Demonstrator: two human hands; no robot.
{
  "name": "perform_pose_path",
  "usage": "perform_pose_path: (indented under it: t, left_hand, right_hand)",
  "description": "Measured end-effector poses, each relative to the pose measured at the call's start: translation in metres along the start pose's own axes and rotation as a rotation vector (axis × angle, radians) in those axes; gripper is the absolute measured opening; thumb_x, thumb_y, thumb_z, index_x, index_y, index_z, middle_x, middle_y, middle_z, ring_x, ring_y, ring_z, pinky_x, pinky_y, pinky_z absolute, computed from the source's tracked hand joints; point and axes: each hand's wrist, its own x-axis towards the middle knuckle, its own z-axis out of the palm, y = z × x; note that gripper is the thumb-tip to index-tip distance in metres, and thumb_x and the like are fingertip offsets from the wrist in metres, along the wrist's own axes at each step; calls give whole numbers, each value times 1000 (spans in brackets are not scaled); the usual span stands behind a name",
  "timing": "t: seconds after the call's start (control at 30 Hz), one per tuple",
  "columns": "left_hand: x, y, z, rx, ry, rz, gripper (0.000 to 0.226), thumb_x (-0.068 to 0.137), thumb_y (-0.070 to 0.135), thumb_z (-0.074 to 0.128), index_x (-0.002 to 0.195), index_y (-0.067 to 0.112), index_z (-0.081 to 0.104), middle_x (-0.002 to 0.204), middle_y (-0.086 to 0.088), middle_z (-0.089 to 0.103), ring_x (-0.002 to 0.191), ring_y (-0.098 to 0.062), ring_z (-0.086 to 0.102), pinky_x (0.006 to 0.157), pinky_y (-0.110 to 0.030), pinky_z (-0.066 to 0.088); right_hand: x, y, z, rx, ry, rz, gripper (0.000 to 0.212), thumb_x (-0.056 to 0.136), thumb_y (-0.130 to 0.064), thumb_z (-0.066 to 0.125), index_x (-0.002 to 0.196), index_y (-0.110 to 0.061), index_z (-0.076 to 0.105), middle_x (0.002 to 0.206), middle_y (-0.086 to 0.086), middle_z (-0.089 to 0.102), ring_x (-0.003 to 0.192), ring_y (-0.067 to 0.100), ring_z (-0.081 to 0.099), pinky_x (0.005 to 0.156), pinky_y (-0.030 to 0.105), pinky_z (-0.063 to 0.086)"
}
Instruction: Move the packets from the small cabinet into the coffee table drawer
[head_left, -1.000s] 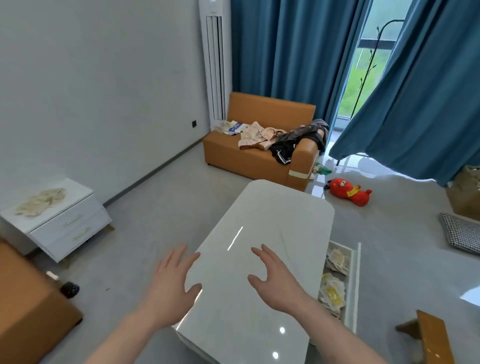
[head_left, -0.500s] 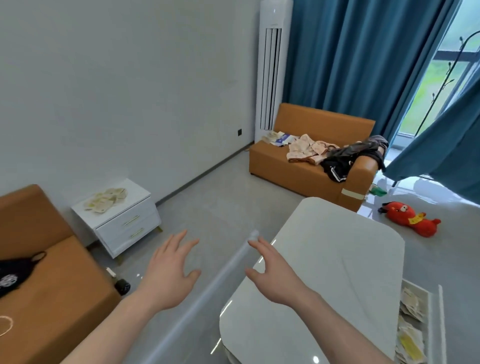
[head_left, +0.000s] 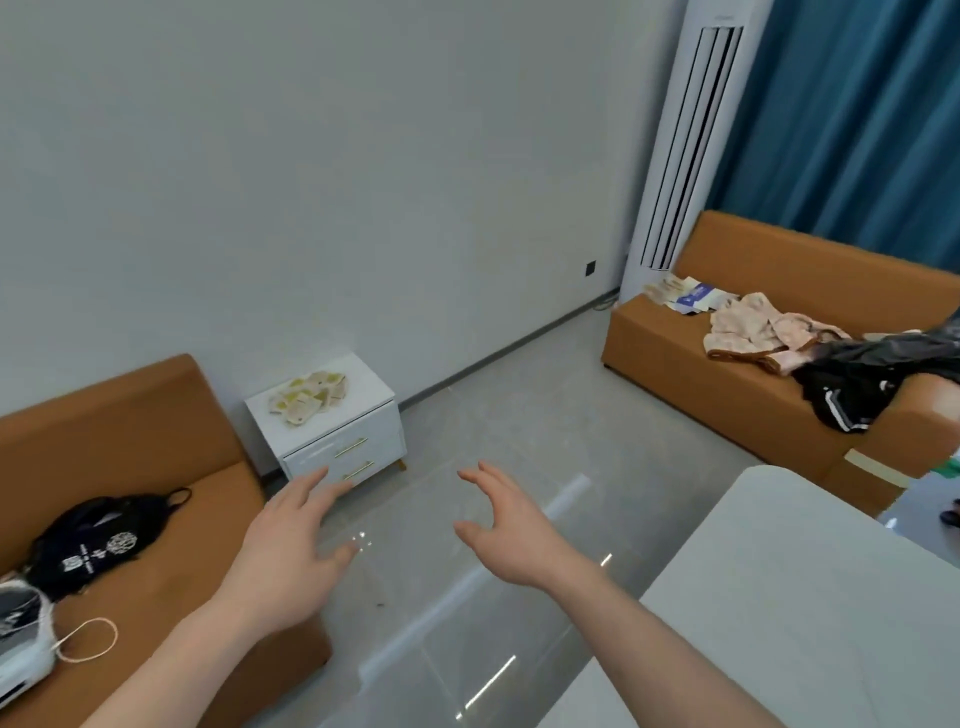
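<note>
- Both hands out in front and holding nothing: left hand (head_left: 283, 553) with fingers spread wide and nearly straight, right hand (head_left: 511, 535) with fingers loosely curved and thumb set apart, as if shaped for a scoop.
- Heap of pale packets (head_left: 307, 399) lying on top of the small white cabinet (head_left: 332, 431), against the wall, just beside the end of the orange sofa (head_left: 124, 447); well apart from both hands, with bare floor between.
- Step in hand, by the look of it: crossing to the cabinet for another load.
- Best done by closing right up to the cabinet before reaching (no stretching over the sofa arm from afar).
- Worth bracketing the heap from both sides, then sweeping inward and sliding fingertips under the lowest packets; thin, slippery sachets likely to fan out if pinched from above.
- Better a modest stack held firm between both palms than the whole pile at once.
- Care needed near the back edge and the wall gap, where a nudged packet could drop out of reach.
- Coffee table (head_left: 810, 613) at the lower right, only its white top showing; drawer not in view, so impossible to tell its state from here.
</note>
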Motion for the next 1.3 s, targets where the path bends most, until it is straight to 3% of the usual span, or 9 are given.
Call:
perform_pose_path:
  t: [0.13, 0.5, 0.87, 1.3]
  left_hand:
    - [48, -39, -5, 9, 16, -51, 69, 87, 44, 71, 148, 37, 40, 165, 6, 21, 154, -24, 10, 124, -43, 19]
    - [233, -129, -19, -58, -32, -67, 70, 88, 46, 69, 150, 36, 38, 165, 6, 20, 153, -22, 14, 123, -44, 22]
    - [439, -160, -12, -66, -131, 1, 69, 88, 50, 63, 150, 36, 37, 165, 6, 19, 153, -21, 15, 124, -39, 19]
    - [587, -283, 20, -90, -266, -398, 69, 88, 47, 64, 151, 33, 38, 164, 4, 24, 148, -22, 27, 119, -37, 29]
  right_hand:
    - [69, -17, 1, -6, -48, -39, 66, 96, -31, 61, 155, -34, 33, 169, -7, 13, 154, 9, 16, 119, 20, 14]
    - [248, -27, -7, -84, -25, 22, 66, 96, -35, 62, 155, -34, 34, 168, -7, 16, 154, 10, 17, 120, 23, 15]
    - [416, -15, -26, -54, -12, 125, 65, 96, -37, 62, 155, -37, 33, 167, -12, 16, 153, 8, 18, 122, 26, 17]
    - [685, -17, -8, -136, -294, 78, 64, 96, -31, 61, 155, -28, 35, 166, -4, 20, 152, 12, 22, 119, 21, 18]
